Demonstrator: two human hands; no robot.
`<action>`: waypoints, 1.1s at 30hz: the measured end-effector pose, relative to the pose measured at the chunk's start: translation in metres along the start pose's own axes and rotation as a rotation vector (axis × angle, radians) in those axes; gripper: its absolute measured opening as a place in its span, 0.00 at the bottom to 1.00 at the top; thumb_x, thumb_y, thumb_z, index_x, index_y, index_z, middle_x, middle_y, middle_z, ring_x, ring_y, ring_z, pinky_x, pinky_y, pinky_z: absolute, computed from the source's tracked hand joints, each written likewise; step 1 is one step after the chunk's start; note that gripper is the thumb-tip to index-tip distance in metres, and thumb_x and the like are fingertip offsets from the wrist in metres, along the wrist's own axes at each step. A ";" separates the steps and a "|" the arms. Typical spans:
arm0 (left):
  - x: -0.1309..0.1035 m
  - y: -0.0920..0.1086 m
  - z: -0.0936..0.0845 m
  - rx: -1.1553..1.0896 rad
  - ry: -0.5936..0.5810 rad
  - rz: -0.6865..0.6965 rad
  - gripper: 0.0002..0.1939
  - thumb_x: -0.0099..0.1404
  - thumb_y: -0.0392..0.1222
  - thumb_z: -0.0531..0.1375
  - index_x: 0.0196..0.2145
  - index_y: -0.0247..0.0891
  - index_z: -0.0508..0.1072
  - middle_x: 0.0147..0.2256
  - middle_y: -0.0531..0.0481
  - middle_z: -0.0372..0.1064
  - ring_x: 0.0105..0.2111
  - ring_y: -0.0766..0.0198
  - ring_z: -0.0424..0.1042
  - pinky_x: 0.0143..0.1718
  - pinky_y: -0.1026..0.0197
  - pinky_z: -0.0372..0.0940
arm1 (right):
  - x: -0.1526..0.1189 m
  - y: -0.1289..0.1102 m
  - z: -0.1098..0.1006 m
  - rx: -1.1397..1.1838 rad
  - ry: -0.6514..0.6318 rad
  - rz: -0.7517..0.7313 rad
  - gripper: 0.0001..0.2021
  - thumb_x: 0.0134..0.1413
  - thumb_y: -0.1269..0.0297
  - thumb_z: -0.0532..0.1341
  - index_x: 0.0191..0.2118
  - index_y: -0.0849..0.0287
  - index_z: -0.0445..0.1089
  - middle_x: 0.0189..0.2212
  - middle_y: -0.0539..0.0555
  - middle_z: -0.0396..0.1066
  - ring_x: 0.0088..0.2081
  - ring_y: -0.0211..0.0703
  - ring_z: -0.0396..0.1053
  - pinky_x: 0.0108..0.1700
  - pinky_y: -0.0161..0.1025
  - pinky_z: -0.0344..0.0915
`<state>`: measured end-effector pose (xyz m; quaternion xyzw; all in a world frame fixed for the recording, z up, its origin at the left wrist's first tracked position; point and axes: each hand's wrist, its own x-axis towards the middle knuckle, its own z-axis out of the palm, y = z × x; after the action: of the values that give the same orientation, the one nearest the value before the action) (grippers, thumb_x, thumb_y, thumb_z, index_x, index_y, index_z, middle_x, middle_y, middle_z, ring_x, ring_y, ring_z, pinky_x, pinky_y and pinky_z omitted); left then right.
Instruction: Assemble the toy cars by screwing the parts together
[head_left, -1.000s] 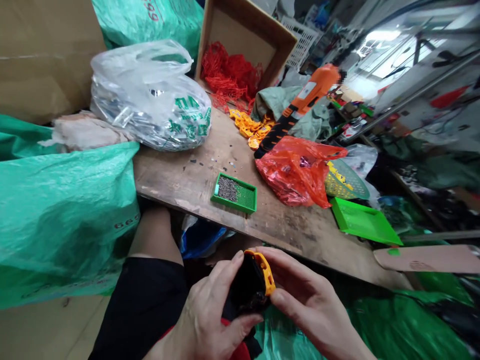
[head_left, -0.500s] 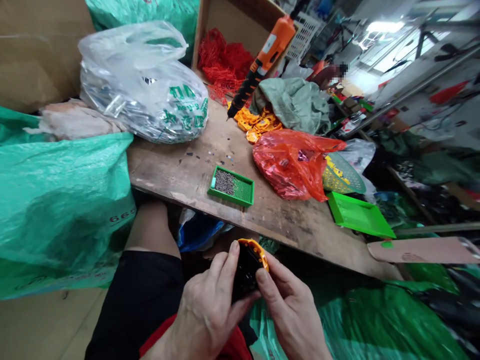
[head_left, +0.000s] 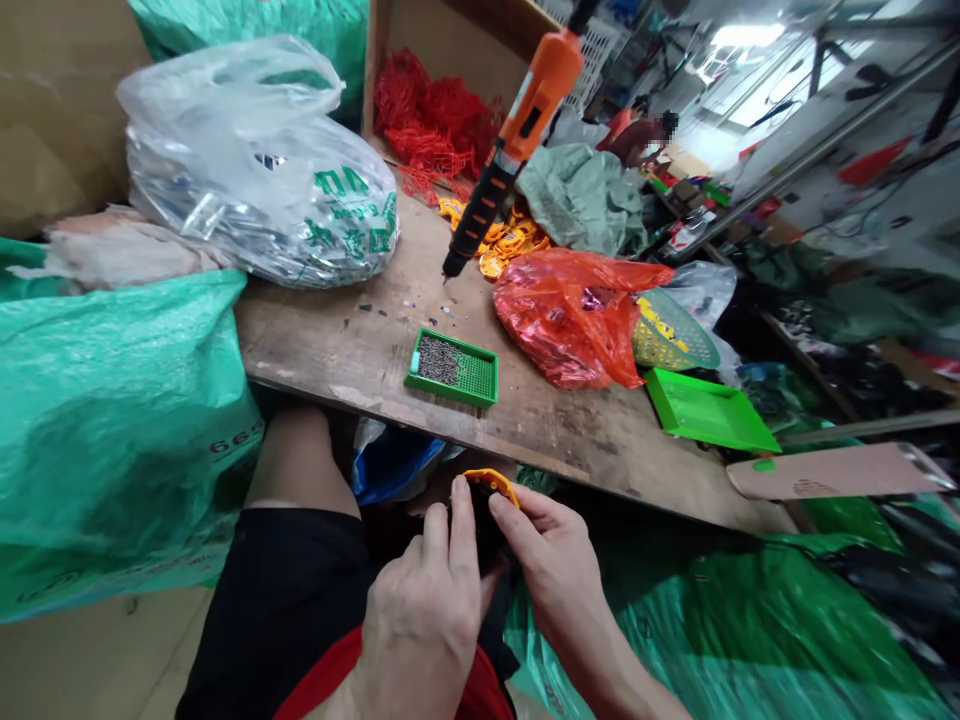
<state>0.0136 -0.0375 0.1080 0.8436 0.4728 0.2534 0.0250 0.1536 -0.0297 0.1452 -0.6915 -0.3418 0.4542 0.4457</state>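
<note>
Above my lap, both hands grip a small part made of an orange plastic shell (head_left: 489, 480) and a black piece (head_left: 487, 525). My left hand (head_left: 431, 590) closes on its left side, with the fingertips at the shell's upper edge. My right hand (head_left: 551, 550) pinches its right side between thumb and fingers. Much of the black piece is hidden by my fingers. On the table beyond lies a green tray (head_left: 487, 380) with small dark screws (head_left: 437, 360) heaped at its left end. An orange and black electric screwdriver (head_left: 510, 140) hangs tip down over the table.
Behind the screwdriver lie orange plastic parts (head_left: 517, 240) and red plastic pieces (head_left: 442, 115). A clear bag (head_left: 255, 190) of shiny items stands left, a red bag (head_left: 574, 320) right. A bright green tray (head_left: 709, 412) sits near the table's (head_left: 360, 380) right end. Green sacks (head_left: 112, 440) flank me.
My hands have turned the part slightly and moved it a little left and up; less of the black piece shows. The hanging screwdriver has shifted lower. The whole view has moved slightly.
</note>
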 end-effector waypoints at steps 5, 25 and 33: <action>0.003 -0.008 -0.003 0.018 0.014 0.004 0.30 0.75 0.44 0.55 0.65 0.16 0.62 0.44 0.34 0.77 0.27 0.61 0.78 0.22 0.62 0.72 | 0.009 0.004 0.009 0.026 -0.019 -0.036 0.18 0.51 0.50 0.71 0.41 0.58 0.85 0.34 0.56 0.83 0.37 0.50 0.78 0.40 0.41 0.74; 0.117 -0.107 -0.061 0.402 -0.282 -0.516 0.32 0.75 0.41 0.53 0.71 0.24 0.54 0.51 0.29 0.73 0.38 0.45 0.82 0.33 0.52 0.76 | 0.157 -0.092 0.157 -0.344 -0.487 -0.351 0.10 0.65 0.70 0.61 0.49 0.63 0.77 0.42 0.55 0.80 0.41 0.42 0.78 0.42 0.38 0.75; 0.166 -0.133 -0.051 0.408 -0.411 -0.488 0.17 0.74 0.41 0.59 0.56 0.29 0.73 0.50 0.35 0.76 0.44 0.51 0.81 0.44 0.50 0.76 | 0.197 -0.109 0.171 -0.679 -0.521 -0.509 0.15 0.68 0.58 0.64 0.53 0.61 0.73 0.51 0.56 0.74 0.48 0.50 0.75 0.49 0.49 0.76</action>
<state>-0.0431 0.1601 0.1819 0.7269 0.6858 -0.0338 0.0106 0.0563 0.2361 0.1503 -0.5556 -0.7286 0.3517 0.1916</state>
